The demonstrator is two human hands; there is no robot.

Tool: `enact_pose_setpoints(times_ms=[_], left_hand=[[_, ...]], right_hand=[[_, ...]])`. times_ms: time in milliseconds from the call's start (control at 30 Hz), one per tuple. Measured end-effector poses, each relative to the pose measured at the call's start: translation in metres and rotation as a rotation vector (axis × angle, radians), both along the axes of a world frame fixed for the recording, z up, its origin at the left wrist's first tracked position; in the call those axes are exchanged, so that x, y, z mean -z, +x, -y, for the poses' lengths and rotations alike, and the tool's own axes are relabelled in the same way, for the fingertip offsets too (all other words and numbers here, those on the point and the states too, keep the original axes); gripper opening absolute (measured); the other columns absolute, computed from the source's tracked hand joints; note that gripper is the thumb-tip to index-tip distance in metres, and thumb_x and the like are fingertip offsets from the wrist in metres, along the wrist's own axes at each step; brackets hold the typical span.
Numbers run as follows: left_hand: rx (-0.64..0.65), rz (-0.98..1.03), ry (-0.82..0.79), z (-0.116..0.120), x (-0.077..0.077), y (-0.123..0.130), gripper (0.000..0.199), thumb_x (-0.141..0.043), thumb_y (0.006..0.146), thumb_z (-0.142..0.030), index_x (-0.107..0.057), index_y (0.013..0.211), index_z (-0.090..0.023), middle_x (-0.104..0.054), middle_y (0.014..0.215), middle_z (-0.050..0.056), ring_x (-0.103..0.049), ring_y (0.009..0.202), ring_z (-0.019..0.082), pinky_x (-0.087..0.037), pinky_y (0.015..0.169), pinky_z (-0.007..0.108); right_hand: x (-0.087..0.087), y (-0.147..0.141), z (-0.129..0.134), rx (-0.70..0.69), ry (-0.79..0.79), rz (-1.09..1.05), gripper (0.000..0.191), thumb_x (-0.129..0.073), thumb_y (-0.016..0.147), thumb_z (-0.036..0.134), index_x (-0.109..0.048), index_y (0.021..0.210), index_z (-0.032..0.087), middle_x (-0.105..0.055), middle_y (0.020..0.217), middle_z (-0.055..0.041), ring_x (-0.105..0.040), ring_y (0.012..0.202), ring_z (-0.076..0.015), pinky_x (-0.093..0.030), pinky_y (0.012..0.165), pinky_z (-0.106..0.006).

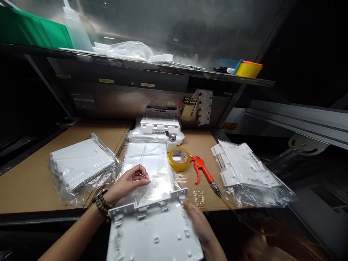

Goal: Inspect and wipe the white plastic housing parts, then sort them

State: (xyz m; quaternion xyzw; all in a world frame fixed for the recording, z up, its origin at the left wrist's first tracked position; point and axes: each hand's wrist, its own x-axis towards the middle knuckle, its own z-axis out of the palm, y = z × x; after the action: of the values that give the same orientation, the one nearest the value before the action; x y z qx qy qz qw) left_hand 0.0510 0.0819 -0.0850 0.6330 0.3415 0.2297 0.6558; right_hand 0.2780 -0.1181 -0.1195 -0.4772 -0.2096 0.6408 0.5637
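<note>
Panel (154, 228) nearest, at 6 o'clock, right edge gripped by right hand (199, 221). Clock from panel, left to right: bagged unit (81, 163) at 10. Left hand (133, 181) at 11, fingers curled over bags (145, 154); can't tell if pinching film. Bags at 12. Tape (173, 164) at 1, air gun (205, 172) just right. 2nd bagged unit (244, 163) at 2.

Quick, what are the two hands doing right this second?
Left hand: fingers curled over the clear bags; whether it pinches one cannot be told.
Right hand: closed on the white plastic panel's edge, holding it.
</note>
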Motion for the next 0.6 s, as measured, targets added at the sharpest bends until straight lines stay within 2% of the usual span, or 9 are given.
enact_pose_setpoints(times_ms=[67,100,200,333,467,600], left_hand=[[0.053,0.010,-0.025,-0.003,-0.003,-0.005,0.036,-0.085,0.079,-0.037,-0.057,0.096,-0.021,-0.072,0.106,0.003,-0.069,0.098,0.019,-0.054,0.094,0.040],[0.069,0.015,-0.031,-0.003,-0.003,-0.005,0.036,-0.084,0.079,-0.036,-0.057,0.097,-0.021,-0.073,0.106,0.004,-0.069,0.098,0.020,-0.054,0.094,0.041],[0.067,0.015,-0.019,0.000,-0.001,0.001,0.038,-0.085,0.079,-0.033,-0.054,0.097,-0.022,-0.076,0.091,0.002,-0.069,0.088,0.018,-0.054,0.085,0.036],[0.063,0.017,0.012,0.013,0.006,0.018,0.048,-0.090,0.071,-0.029,-0.048,0.094,-0.024,-0.072,0.073,-0.005,-0.067,0.072,0.016,-0.052,0.071,0.030],[0.055,0.017,0.062,0.024,0.011,0.026,0.050,-0.091,0.068,-0.028,-0.047,0.089,-0.024,-0.065,0.062,-0.008,-0.063,0.062,0.014,-0.054,0.072,0.031],[-0.026,0.025,0.146,0.016,0.008,0.016,0.049,-0.088,0.070,-0.037,-0.043,0.088,-0.026,-0.064,0.064,-0.007,-0.066,0.068,0.018,-0.057,0.074,0.036]], right_hand=[[0.000,0.011,0.011,0.021,-0.026,-0.007,0.063,-0.073,0.081,0.068,-0.078,0.114,0.015,-0.080,0.096,-0.0125,-0.074,0.098,-0.0324,-0.052,0.094,-0.046],[-0.002,0.013,0.015,0.032,-0.029,-0.024,0.063,-0.072,0.081,0.068,-0.077,0.115,0.015,-0.080,0.097,-0.0131,-0.073,0.099,-0.0332,-0.052,0.094,-0.047],[-0.013,0.003,0.015,0.005,0.032,-0.078,0.064,-0.072,0.081,0.069,-0.077,0.118,0.017,-0.079,0.105,-0.0143,-0.070,0.110,-0.0349,-0.050,0.099,-0.049],[-0.026,-0.031,-0.011,-0.107,0.159,-0.053,0.059,-0.073,0.079,0.069,-0.079,0.116,0.024,-0.078,0.117,-0.0103,-0.064,0.122,-0.0328,-0.044,0.108,-0.046],[-0.024,-0.055,-0.036,-0.068,0.166,-0.021,0.064,-0.069,0.075,0.078,-0.079,0.113,0.028,-0.080,0.108,-0.0060,-0.066,0.121,-0.0335,-0.048,0.103,-0.044],[-0.014,-0.051,-0.035,-0.052,0.139,-0.035,0.066,-0.072,0.075,0.075,-0.076,0.120,0.027,-0.081,0.103,-0.0045,-0.068,0.118,-0.0341,-0.048,0.105,-0.046]])
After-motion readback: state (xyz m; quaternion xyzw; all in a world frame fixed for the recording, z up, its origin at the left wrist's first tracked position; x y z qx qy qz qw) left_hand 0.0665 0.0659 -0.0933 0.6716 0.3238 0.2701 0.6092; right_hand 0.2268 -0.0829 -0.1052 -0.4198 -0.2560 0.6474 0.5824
